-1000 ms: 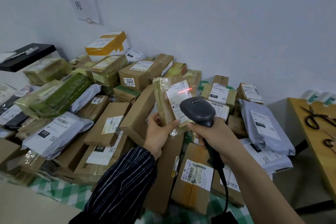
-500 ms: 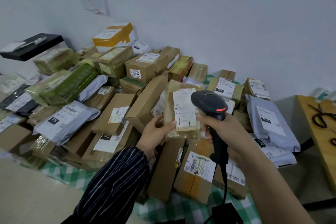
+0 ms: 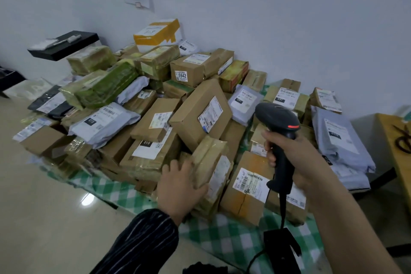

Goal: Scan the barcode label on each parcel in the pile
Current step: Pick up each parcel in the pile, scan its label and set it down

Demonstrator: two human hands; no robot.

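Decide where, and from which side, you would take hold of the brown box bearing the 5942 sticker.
Grip the near end, by the 5942 sticker. The brown box lies roughly flat atop the pile, top and near end face exposed, neighbouring parcels close against both flanks. So come from the front and above, probably with thumb on top and fingers over the end face.
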